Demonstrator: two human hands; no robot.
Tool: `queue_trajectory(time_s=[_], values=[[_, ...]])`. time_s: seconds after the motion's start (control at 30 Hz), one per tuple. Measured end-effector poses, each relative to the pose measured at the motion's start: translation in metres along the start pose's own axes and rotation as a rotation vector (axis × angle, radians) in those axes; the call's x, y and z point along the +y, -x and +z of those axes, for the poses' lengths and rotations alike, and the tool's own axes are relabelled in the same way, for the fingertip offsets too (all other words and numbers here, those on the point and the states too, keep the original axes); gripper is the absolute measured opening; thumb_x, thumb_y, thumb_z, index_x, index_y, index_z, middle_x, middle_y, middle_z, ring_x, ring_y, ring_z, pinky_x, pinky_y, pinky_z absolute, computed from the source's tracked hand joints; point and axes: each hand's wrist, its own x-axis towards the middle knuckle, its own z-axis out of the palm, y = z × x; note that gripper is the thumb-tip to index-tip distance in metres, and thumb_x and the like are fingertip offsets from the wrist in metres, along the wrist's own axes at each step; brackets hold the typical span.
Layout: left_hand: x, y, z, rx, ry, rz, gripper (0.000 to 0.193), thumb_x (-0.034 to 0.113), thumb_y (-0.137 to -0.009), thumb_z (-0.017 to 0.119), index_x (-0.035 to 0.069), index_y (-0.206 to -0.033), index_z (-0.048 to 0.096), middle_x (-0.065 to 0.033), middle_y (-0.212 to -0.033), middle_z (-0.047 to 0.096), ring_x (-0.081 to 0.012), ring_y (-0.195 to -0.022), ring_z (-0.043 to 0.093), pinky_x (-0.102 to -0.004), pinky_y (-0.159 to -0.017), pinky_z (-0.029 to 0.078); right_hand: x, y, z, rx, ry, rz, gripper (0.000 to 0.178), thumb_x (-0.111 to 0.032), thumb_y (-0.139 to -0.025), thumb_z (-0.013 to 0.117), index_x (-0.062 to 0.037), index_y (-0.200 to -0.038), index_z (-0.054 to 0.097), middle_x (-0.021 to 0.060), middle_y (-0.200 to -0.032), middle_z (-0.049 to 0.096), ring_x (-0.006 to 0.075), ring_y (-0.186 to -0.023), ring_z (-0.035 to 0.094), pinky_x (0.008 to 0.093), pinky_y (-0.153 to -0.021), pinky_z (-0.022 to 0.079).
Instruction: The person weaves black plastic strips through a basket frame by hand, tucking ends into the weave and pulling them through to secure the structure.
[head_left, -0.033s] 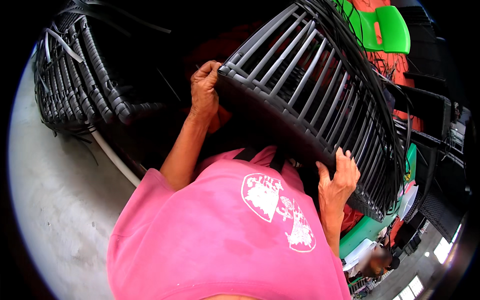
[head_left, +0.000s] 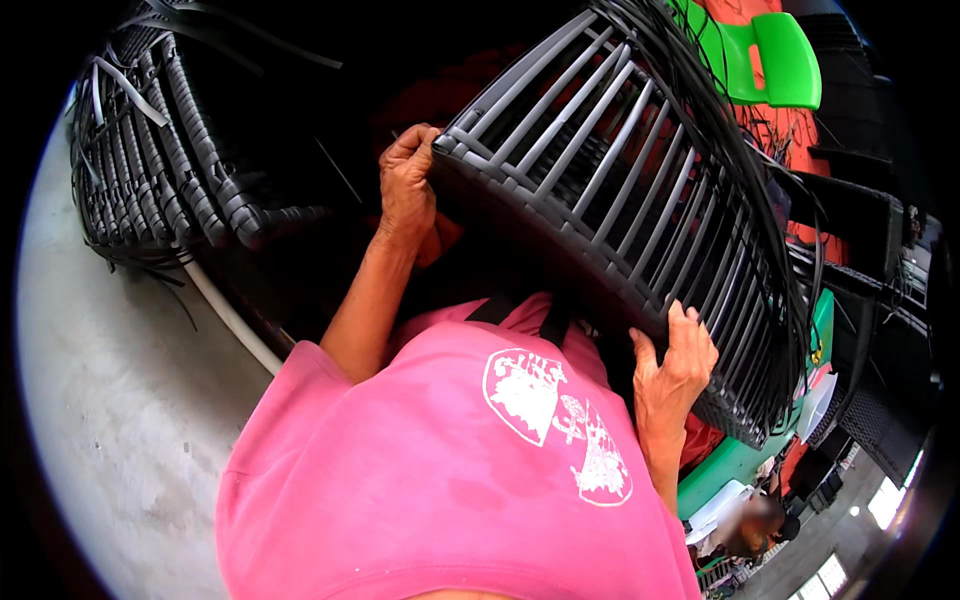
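Observation:
A black woven wicker panel (head_left: 620, 150), with a row of parallel slats and a wrapped rim, is tilted in front of me. At its near left corner my left hand (head_left: 408, 185) is closed, thumb and fingers pinching the rim. Farther along the same edge, to the right, my right hand (head_left: 678, 360) rests with its thumb against the lower side and its bent fingers on the slatted side. Loose black strands (head_left: 725, 110) trail in a bundle along the panel's far side. Deep shadow hides the space under the panel.
Another black woven piece (head_left: 150, 150) with loose strip ends stands at the left. Below it a pale pole (head_left: 230, 318) slants over the grey floor (head_left: 120, 400). A green plastic chair (head_left: 785, 60) is at the upper right. Another person (head_left: 755, 525) is at the lower right.
The panel and my right fingers have shifted very slightly. My left hand keeps its hold on the corner.

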Motion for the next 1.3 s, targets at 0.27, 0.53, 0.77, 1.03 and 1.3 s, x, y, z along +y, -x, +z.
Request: queue_trajectory(time_s=[0.27,0.53,0.77,1.03,1.3], values=[[-0.007,-0.019,0.014,0.057,-0.085,0.091,0.012,0.01,-0.089,0.062,0.007,-0.078,0.066,0.007,-0.068,0.057,-0.0004,-0.061,0.048,-0.0156,-0.057,0.038,0.004,-0.007,-0.016,-0.195,0.054,-0.027,0.058,-0.026,-0.074,0.071,-0.0037,-0.124,0.052,0.0154,-0.115,0.055,0.0297,-0.11,0.05,0.0422,-0.093,0.034],[0.032,0.005,0.032,0.134,-0.53,0.413,0.007,-0.001,-0.082,0.063,0.002,-0.087,0.067,-0.0029,-0.08,0.065,-0.0093,-0.074,0.06,-0.0203,-0.068,0.047,-0.036,-0.098,-0.047,0.034,-0.104,-0.484,0.031,-0.007,-0.073,0.071,-0.0033,-0.102,0.061,0.0108,-0.099,0.063,0.0273,-0.092,0.059,0.0392,-0.087,0.04],[0.059,0.012,0.054,0.13,-0.812,0.473,0.027,0.015,-0.066,0.08,-0.001,-0.08,0.063,-0.0128,-0.075,0.064,-0.0235,-0.068,0.063,-0.0293,-0.062,0.049,-0.1,-0.168,0.009,0.067,-0.596,-0.592,0.021,0.001,-0.071,0.069,-0.0022,-0.09,0.062,0.0108,-0.089,0.062,0.028,-0.087,0.059,0.0355,-0.077,0.046],[0.042,0.014,0.056,0.229,-0.681,0.27,0.028,0.018,-0.072,0.079,0.006,-0.083,0.056,0.0005,-0.081,0.056,-0.0074,-0.07,0.053,-0.0209,-0.055,0.041,-0.115,-0.161,0.04,0.0,-0.587,-0.537,0.029,0.004,-0.064,0.072,-0.0038,-0.09,0.06,0.0117,-0.089,0.056,0.0273,-0.082,0.054,0.0352,-0.072,0.045],[0.032,0.012,0.047,0.18,-0.468,0.189,0.021,0.002,-0.076,0.074,0.004,-0.082,0.053,-0.0005,-0.085,0.052,-0.0039,-0.07,0.051,-0.0163,-0.056,0.043,-0.119,-0.16,0.04,-0.115,-0.631,-0.409,0.031,0.005,-0.063,0.073,-0.0048,-0.09,0.06,0.0104,-0.09,0.056,0.0252,-0.085,0.055,0.032,-0.074,0.045]])
